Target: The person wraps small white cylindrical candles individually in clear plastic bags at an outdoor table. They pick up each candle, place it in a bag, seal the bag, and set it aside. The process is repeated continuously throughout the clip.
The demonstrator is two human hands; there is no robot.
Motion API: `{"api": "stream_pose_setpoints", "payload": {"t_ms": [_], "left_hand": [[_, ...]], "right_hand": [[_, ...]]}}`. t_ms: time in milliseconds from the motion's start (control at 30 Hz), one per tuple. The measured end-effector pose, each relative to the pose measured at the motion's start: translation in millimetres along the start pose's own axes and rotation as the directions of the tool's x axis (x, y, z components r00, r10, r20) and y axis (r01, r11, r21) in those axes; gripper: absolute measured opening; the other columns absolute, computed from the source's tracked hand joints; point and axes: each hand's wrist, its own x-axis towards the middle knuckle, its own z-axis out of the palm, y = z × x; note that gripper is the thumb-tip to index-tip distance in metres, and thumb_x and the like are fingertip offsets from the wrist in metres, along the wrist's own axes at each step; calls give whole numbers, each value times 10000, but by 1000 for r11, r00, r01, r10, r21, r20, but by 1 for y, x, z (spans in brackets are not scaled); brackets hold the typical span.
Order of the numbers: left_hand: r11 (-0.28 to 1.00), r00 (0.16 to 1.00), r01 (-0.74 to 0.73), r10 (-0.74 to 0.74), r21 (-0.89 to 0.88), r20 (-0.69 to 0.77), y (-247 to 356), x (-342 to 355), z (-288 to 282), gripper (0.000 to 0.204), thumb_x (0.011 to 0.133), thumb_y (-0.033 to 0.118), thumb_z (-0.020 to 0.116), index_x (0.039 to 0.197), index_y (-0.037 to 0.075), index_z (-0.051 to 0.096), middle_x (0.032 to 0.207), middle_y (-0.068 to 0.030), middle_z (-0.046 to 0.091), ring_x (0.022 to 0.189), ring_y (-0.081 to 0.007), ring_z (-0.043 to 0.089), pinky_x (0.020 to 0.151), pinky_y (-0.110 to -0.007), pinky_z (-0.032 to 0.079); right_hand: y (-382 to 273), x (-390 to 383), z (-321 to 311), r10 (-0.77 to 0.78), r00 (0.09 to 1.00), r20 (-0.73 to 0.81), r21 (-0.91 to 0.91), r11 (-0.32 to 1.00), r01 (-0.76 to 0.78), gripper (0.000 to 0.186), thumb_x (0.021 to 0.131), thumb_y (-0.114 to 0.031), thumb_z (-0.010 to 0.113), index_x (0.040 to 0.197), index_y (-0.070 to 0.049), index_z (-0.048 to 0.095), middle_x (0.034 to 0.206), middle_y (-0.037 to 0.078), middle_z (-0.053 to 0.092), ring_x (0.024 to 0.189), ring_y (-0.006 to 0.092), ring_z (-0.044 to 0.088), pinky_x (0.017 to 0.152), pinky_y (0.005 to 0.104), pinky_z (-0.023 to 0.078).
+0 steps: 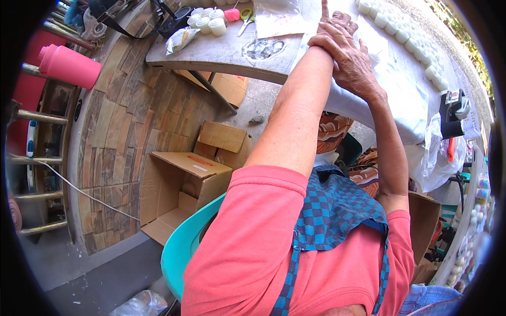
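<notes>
Your right hand point(352, 71) lies spread across your left hand point(343, 20), its grip unclear; white cups point(401, 35) already line the counter point(226, 59)'s right side, another cluster point(206, 22) sits left; what remains, I can't tell.

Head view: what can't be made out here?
Left hand: head view, partly covered by the right hand.
Row of white cups: head view, cut off by the top edge.
Plastic bag at lower left: head view, cut off by the lower edge.
Cardboard box at right: head view, partly hidden by the right sleeve.
</notes>
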Motion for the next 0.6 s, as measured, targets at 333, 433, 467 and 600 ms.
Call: {"api": "stream_pose_setpoints", "payload": {"t_ms": [333, 433, 467, 600], "left_hand": [[986, 995, -78, 86, 147, -47, -25, -5, 30, 668, 859, 559, 604, 1443, 271, 452, 1510, -21, 409, 1423, -277, 311, 1011, -839, 118], [994, 984, -109, 112, 27, -139, -22, 2, 39, 569, 873, 486, 620, 1372, 229, 531, 1448, -40, 479, 1387, -287, 366, 993, -851, 133], [989, 979, -145, 140, -22, -146, -15, 9, 38, 544, 873, 471, 623, 1353, 226, 547, 1436, -41, 490, 1383, -287, 373, 993, -850, 138], [974, 983, -168, 155, -149, -100, -33, -7, 28, 449, 874, 409, 631, 1279, 216, 613, 1387, -44, 537, 1366, -286, 400, 994, -847, 155]], "right_hand": [[16, -6, 9, -86, 992, -88, -79, 994, 79, 470, 803, -409, 729, 1247, -431, 579, 1427, 41, 501, 1389, 289, 398, 1058, 784, 207], [2, 0, 13, -82, 979, -184, -32, 996, 77, 383, 856, -294, 678, 1210, -419, 602, 1431, 73, 475, 1384, 317, 387, 1032, 798, 221], [-2, 0, 14, -55, 979, -195, -33, 998, 50, 408, 856, -267, 681, 1223, -426, 597, 1443, 73, 465, 1391, 324, 377, 1025, 800, 227], [-16, -2, 19, 51, 960, -275, -7, 998, -55, 520, 840, -203, 701, 1279, -448, 567, 1489, 73, 427, 1409, 358, 345, 1004, 808, 245]]}}
